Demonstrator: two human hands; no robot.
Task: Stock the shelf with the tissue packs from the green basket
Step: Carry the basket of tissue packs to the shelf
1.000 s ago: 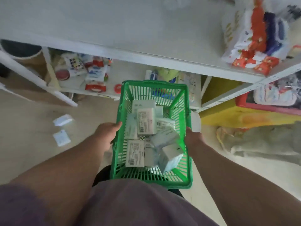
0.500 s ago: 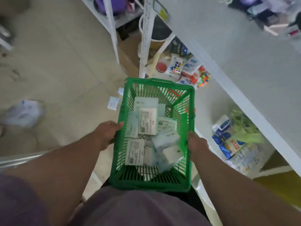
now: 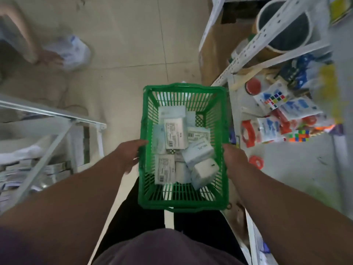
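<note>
Head view swung off the shelf [image 3: 298, 175] toward the floor; left hand [image 3: 127, 156] and right hand [image 3: 235, 159] kept their grip clamped on the full green basket [image 3: 183, 202], tissue packs [image 3: 175, 134] unstocked.

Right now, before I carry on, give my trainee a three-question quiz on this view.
1. True or false: the left hand and right hand hold opposite sides of the green basket.
2. Where are the tissue packs? A) on a shelf B) in the basket C) on the floor
3. Which side of the basket are the puzzle cubes on?

Key: 1 true; 2 B; 3 the person's right, on the low white shelf.
</note>
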